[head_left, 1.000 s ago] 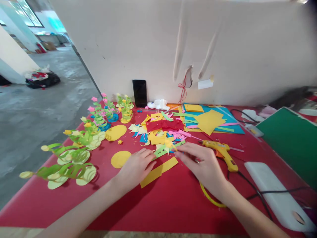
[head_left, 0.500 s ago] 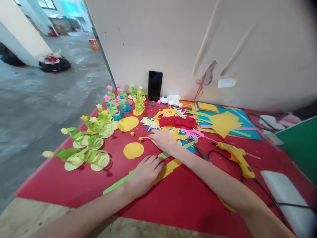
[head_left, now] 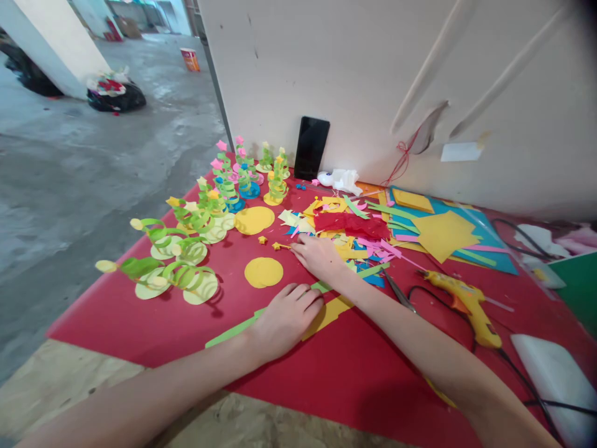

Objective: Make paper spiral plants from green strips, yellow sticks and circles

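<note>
My right hand (head_left: 318,256) reaches forward with its fingers closed at the tail of a small yellow paper star (head_left: 277,246); the exact hold is partly hidden. Another yellow star (head_left: 262,240) lies just left of it. Palm down, my left hand (head_left: 290,316) rests open on a long green paper strip (head_left: 233,333) and yellow paper strips (head_left: 333,314). Beyond it lie overlapping yellow paper discs (head_left: 263,272), with more yellow discs (head_left: 254,220) farther back.
Spiral paper flowers (head_left: 200,249) stand along the left. Paper scraps with red mesh (head_left: 352,225) lie ahead. A yellow glue gun (head_left: 466,305), scissors (head_left: 398,291) and a white block (head_left: 550,379) are at right. A black phone (head_left: 312,148) leans on the wall.
The view has shifted, so the table's things appear farther right and mostly higher. Both hands keep nearly the same places on the table.
</note>
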`<state>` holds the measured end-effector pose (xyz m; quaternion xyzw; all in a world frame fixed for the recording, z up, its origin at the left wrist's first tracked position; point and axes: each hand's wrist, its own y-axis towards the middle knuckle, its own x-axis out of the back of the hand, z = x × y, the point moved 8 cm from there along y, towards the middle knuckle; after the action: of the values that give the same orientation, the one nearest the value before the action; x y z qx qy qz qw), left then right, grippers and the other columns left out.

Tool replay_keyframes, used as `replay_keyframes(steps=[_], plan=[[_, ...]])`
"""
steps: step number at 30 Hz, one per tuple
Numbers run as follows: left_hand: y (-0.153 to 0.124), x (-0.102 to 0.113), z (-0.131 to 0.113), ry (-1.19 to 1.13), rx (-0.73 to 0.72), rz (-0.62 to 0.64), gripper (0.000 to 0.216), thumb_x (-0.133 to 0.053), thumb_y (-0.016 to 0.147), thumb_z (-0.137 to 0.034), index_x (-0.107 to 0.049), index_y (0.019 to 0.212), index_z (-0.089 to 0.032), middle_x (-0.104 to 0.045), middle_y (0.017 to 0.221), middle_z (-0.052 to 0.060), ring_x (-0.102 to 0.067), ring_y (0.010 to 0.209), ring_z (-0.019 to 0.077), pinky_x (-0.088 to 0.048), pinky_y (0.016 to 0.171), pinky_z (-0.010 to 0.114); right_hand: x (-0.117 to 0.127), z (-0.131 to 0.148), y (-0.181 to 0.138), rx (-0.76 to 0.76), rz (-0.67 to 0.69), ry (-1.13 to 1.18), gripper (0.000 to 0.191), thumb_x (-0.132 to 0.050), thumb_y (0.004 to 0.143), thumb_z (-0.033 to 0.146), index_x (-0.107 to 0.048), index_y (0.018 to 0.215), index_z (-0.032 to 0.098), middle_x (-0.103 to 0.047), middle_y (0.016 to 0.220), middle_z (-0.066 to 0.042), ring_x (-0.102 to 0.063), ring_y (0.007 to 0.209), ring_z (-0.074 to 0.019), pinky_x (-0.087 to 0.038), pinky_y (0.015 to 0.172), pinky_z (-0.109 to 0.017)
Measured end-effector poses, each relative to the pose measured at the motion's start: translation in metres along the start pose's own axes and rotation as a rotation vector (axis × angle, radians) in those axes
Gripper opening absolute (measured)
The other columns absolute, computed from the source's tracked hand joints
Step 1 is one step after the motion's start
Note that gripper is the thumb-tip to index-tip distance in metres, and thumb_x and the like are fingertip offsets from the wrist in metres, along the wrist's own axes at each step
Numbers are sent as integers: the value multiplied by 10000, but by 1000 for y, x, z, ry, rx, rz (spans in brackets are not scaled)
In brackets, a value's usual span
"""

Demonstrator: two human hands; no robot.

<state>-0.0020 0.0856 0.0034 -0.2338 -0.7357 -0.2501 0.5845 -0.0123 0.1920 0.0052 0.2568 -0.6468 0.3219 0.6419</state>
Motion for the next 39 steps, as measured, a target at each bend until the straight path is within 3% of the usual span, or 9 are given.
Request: replay_keyframes(steps=[6, 11, 18, 22, 26, 29, 31, 34, 39], plan=[[-1, 3, 0, -6, 0, -3, 340, -427, 797, -86, -453, 1133, -132, -539, 1086, 77, -466, 993, 203, -374, 886, 331, 6, 0, -2, -7, -57, 76, 255, -462, 853, 300, -528, 1033, 133, -560, 1012, -62, -559, 864, -146, -478, 745, -344], [-2, 6, 4, 7, 52, -39, 363, -427, 799, -75, -439, 1154, -151, -519, 1135, 70, -461, 992, 205, -366, 885, 341, 30, -11, -14, -84, -209, 227, 274, -415, 868, 326, -549, 1029, 149, -558, 1035, -65, -563, 819, -143, -460, 695, -310], [1, 14, 20, 56, 171, -83, 231, -372, 874, -225, -518, 1033, -142, -561, 983, 94, -504, 884, 230, -396, 764, 387, 70, -63, -87, -339, -451, 586, 264, -427, 844, 314, -602, 994, 185, -584, 992, -59, -530, 816, -151, -379, 707, -261], [1, 17, 23, 72, 132, -64, 206, -375, 869, -169, -562, 954, -147, -580, 870, 67, -532, 791, 197, -418, 716, 344, 50, -75, -134, -497, -378, 913, 236, -497, 794, 340, -617, 871, 152, -602, 837, -63, -483, 643, -116, -384, 610, -255], [0, 22, 22, 90, 86, -90, 181, -404, 853, -142, -577, 909, -142, -593, 860, 60, -545, 781, 187, -436, 720, 329, 0, -42, -154, -547, -62, 1365, 357, -415, 820, 414, -604, 839, 111, -568, 636, -32, -312, 391, -40, -270, 373, -194], [-2, 32, 15, 115, 64, -141, 187, -395, 853, -144, -579, 881, -136, -600, 878, 73, -553, 792, 196, -445, 719, 343, -22, -20, -157, -567, 39, 1624, 432, -368, 823, 479, -561, 952, 115, -559, 663, -27, -282, 378, -29, -194, 342, -177], [-4, 37, 4, 130, 27, -160, 180, -402, 844, -132, -580, 874, -136, -605, 875, 74, -557, 783, 198, -454, 706, 344, -27, -15, -155, -579, 18, 1740, 453, -352, 817, 517, -528, 988, 136, -545, 683, -13, -274, 387, -26, -174, 350, -175], [-9, 40, -17, 147, -61, -168, 155, -445, 812, -116, -579, 887, -137, -612, 858, 69, -561, 759, 203, -467, 681, 345, -27, -24, -152, -604, -83, 1828, 426, -381, 797, 540, -515, 835, 137, -502, 659, 13, -247, 396, -15, -144, 368, -178], [-17, 48, -43, 41, -133, -181, 163, -462, 803, -114, -576, 903, -171, -621, 853, 51, -570, 766, 182, -487, 700, 316, -25, -45, -153, -646, -228, 1799, 377, -442, 779, 505, -464, 701, 136, -455, 572, 42, -230, 379, -9, -128, 378, -182]])
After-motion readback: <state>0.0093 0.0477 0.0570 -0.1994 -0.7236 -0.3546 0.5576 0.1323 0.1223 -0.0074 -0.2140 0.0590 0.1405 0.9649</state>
